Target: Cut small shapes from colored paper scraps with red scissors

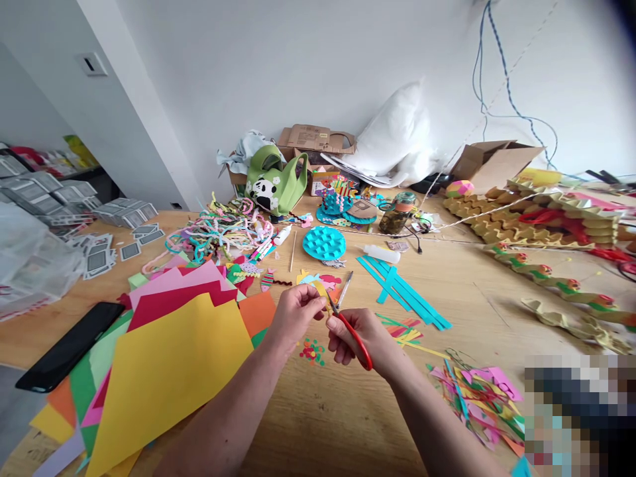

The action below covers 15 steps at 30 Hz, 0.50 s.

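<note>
Pinched in the fingers of my left hand [298, 311] is a small piece of yellow paper [320, 287]. My right hand [365, 338] grips red-handled scissors [358, 341], whose blades meet the paper between the two hands. Below them on the wood lies a small heap of red, green and orange paper dots [312, 352]. A pen-like tool [346, 288] lies just beyond the scissors, near several colourful paper cut-outs [328, 283]. Thin paper strips [405, 329] lie to the right of my right hand.
Coloured paper sheets [183, 364] and a black phone [69, 346] cover the left side. Behind are pipe cleaners [218, 232], a blue egg-tray disc [324, 244], a white bottle [381, 254] and blue strips [402, 291]. Paper scraps [481, 397] and egg cartons [536, 215] lie right.
</note>
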{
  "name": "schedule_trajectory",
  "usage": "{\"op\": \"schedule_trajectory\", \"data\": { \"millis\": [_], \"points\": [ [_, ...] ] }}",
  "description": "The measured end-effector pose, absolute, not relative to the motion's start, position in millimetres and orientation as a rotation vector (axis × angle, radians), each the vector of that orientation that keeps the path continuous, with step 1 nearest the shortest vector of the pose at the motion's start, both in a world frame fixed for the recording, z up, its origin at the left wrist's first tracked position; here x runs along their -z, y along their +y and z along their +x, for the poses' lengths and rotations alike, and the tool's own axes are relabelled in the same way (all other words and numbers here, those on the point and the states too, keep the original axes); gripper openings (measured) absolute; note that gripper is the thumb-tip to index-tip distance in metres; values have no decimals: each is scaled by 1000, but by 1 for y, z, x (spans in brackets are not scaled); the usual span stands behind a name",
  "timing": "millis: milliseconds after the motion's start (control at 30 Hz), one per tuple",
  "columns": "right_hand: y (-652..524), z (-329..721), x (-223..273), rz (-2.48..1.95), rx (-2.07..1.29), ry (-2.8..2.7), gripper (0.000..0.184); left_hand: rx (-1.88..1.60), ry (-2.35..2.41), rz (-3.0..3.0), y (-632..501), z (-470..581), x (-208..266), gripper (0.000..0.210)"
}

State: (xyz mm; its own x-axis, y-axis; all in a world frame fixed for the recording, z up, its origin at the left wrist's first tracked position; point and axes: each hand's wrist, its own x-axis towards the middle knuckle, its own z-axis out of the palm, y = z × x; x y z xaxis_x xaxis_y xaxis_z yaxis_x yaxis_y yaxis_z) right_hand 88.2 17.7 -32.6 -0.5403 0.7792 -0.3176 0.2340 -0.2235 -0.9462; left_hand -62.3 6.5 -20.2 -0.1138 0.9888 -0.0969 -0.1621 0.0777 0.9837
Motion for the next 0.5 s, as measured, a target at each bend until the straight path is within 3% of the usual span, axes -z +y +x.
{"op": "schedule_trajectory", "data": {
  "millis": [500],
  "points": [
    [18,90,35,-1163,-1795,-1666,51,-1245,1174,970,6,-64,20,14]
  ]
}}
